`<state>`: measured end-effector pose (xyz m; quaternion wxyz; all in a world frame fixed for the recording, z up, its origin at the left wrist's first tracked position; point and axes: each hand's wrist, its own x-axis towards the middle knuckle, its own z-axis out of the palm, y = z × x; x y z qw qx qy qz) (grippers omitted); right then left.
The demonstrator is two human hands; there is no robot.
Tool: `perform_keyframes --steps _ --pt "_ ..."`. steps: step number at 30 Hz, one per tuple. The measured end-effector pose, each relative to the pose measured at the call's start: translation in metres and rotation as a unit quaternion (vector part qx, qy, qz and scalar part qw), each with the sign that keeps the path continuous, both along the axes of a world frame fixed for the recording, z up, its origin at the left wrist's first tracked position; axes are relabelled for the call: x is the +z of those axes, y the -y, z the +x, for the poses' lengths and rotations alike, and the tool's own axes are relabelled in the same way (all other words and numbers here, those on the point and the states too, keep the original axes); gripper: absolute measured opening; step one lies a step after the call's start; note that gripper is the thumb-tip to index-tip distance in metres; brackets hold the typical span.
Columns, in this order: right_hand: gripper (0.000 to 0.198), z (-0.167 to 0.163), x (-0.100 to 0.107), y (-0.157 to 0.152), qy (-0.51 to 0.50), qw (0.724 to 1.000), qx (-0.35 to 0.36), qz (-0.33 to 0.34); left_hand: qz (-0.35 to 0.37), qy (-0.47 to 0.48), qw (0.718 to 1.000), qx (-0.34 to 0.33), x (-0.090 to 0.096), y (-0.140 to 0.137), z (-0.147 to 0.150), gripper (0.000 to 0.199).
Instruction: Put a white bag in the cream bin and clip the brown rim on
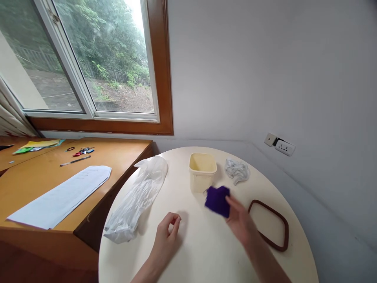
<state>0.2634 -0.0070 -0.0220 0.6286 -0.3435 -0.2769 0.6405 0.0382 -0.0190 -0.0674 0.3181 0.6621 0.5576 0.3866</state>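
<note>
The right hand (240, 224) holds a small dark purple piece of soft, felt-like material (218, 201) at its fingertips, lifted over the round cream-white table (206, 251). The hand is motion-blurred, so the exact pinch is hard to make out, and the purple piece hides most of the fingertips; the forearm is cut off at the bottom edge. The purple piece sits just in front of a square pale-yellow plastic tub (202, 171), open at the top, and overlaps its lower right corner in the view; whether the two touch I cannot tell.

The left hand (165, 236) rests on the table with its fingers curled loosely inward, thumb near the forefinger, holding nothing visible.

To the right of the right hand lies a dark brown rounded-square frame with a clear centre (269, 224), partly covered by the wrist. Behind it sits a crumpled clear plastic wrapper (236, 170). A long translucent white plastic bag (138, 196) lies on the table's left side, next to a wooden desk (35, 177) carrying a white sheet of paper (63, 194).
</note>
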Motion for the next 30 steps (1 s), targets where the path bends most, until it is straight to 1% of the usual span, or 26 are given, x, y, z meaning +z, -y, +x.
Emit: perform_keyframes --steps 1,2,3,4,5,6,7,8,9,10,11,13,14,15,16,18,20,21,25,28,30 --pt "0.029 0.007 0.017 -0.003 0.027 0.997 -0.057 0.04 -0.001 0.002 1.0 -0.001 0.0 0.0 0.0 0.025" --pt "0.032 0.013 0.034 -0.007 0.058 0.987 -0.122 0.087 -0.001 0.003 1.0 -0.004 0.0 0.0 0.0 0.025" --pt "0.035 0.018 0.051 -0.011 0.092 0.972 -0.169 0.137 -0.001 0.005 1.0 -0.007 0.0 0.001 0.0 0.025" --pt "0.037 0.021 0.067 -0.016 0.128 0.951 -0.214 0.184 -0.001 0.006 1.0 -0.008 0.0 0.001 0.0 0.024" --pt "0.037 0.022 0.081 -0.023 0.166 0.924 -0.262 0.223 0.001 0.007 1.0 -0.009 0.001 0.001 0.0 0.024" --pt "0.037 0.021 0.092 -0.03 0.2 0.89 -0.318 0.257 0.003 0.007 1.0 -0.008 0.001 0.001 -0.001 0.024" --pt "0.037 0.02 0.1 -0.038 0.241 0.858 -0.357 0.279 0.006 0.007 1.0 -0.006 0.002 0.001 -0.001 0.024" --pt "0.037 0.017 0.104 -0.047 0.289 0.829 -0.378 0.294 0.01 0.006 1.0 -0.002 0.002 0.002 -0.002 0.024" --pt "0.038 0.013 0.105 -0.055 0.349 0.805 -0.375 0.299 0.015 0.005 1.0 0.002 0.002 0.002 -0.002 0.024" --pt "0.04 0.009 0.104 -0.063 0.416 0.787 -0.344 0.298 0.02 0.005 1.0 0.006 0.003 0.002 -0.003 0.024" --pt "0.041 0.006 0.101 -0.069 0.486 0.77 -0.294 0.292 0.023 0.004 1.0 0.009 0.003 0.002 -0.004 0.024" --pt "0.041 -0.001 0.093 -0.076 0.606 0.728 -0.164 0.276 0.023 0.004 1.0 0.013 0.003 0.002 -0.005 0.024" --pt "0.039 -0.003 0.089 -0.077 0.646 0.706 -0.106 0.269 0.021 0.005 1.0 0.013 0.004 0.002 -0.005 0.024" --pt "0.037 -0.004 0.086 -0.076 0.675 0.687 -0.064 0.263 0.019 0.005 1.0 0.013 0.004 0.002 -0.005 0.025" --pt "0.035 -0.004 0.084 -0.074 0.694 0.672 -0.037 0.257 0.015 0.004 1.0 0.012 0.004 0.002 -0.005 0.025" --pt "0.033 -0.004 0.083 -0.07 0.716 0.653 -0.019 0.246 0.011 0.001 1.0 0.011 0.005 0.003 -0.004 0.025" --pt "0.031 -0.003 0.082 -0.069 0.731 0.638 -0.024 0.241 0.009 -0.004 1.0 0.009 0.007 0.004 -0.003 0.025" --pt "0.031 -0.003 0.081 -0.07 0.739 0.626 -0.026 0.246 0.009 -0.006 1.0 0.008 0.008 0.005 -0.002 0.025" --pt "0.027 -0.005 0.069 -0.083 0.77 0.57 -0.016 0.286 0.006 0.0 1.0 0.007 0.009 0.003 -0.002 0.027" --pt "0.019 -0.008 0.057 -0.093 0.778 0.548 -0.016 0.307 0.018 0.026 0.999 -0.007 0.009 -0.003 -0.007 0.023" --pt "0.018 -0.01 0.051 -0.094 0.781 0.534 -0.022 0.325 0.043 0.039 0.998 -0.017 0.01 -0.009 -0.013 0.027"
